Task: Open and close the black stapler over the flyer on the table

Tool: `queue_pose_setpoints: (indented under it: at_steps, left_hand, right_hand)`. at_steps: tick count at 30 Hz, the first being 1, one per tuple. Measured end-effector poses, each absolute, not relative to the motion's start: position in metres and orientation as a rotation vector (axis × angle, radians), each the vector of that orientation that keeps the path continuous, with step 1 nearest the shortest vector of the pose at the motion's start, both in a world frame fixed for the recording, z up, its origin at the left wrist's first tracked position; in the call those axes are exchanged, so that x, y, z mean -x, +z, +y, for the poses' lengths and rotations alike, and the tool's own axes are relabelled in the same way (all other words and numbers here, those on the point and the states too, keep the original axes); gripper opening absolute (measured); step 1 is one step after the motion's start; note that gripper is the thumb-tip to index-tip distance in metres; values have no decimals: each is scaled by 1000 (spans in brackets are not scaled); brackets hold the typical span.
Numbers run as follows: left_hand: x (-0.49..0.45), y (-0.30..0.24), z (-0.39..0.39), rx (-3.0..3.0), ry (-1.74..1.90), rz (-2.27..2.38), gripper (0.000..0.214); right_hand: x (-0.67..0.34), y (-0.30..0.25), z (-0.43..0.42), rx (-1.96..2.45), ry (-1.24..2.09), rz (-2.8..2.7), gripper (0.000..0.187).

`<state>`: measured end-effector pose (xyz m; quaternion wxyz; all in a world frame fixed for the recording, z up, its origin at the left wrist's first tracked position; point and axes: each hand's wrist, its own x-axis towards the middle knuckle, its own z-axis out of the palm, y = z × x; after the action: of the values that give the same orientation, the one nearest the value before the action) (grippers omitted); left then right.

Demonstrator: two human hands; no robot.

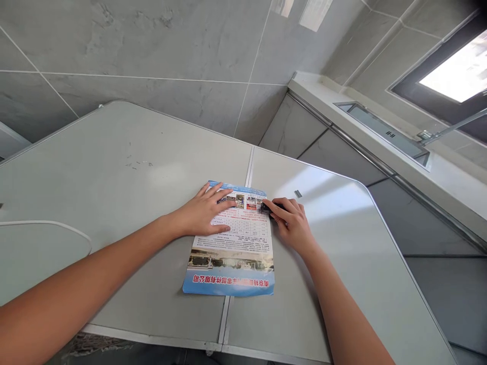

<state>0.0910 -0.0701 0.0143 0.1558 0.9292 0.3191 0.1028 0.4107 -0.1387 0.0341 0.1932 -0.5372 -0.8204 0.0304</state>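
Observation:
A printed leaflet (232, 243) with blue ends lies upside down across the seam of the table. Fingers spread, my left hand (207, 210) rests flat on its upper left part. My right hand (291, 220) is closed round a small black stapler (267, 208), whose front end reaches over the leaflet's right edge. The hand hides most of the stapler, and I cannot tell whether its jaws are pressed together. Just beyond that hand lies a short strip of staples (298, 193).
The pale folding table (327, 294) has a metal-edged seam down its middle. A white cable (49, 222) curves in at the left, and small loose bits (137, 164) lie farther back. Behind stand a tiled wall (152, 45) and, right, a counter with a sink (384, 133).

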Motion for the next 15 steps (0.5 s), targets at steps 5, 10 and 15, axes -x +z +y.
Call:
queue_pose_setpoints:
  at_steps: [5,10,15]
  left_hand:
    - [-91,12,-69,-2632,324,909,69]
    - [-91,14,-69,-2638,304,918,69]
    - [-88,17,-68,-2669,272,908,70]
  right_hand:
    - [-390,33,-145,1711,-71,-2311,61]
    - [-378,30,-147,1763,-194,-2296,61]
    - [-400,33,-142,1618,108,-2163,63]
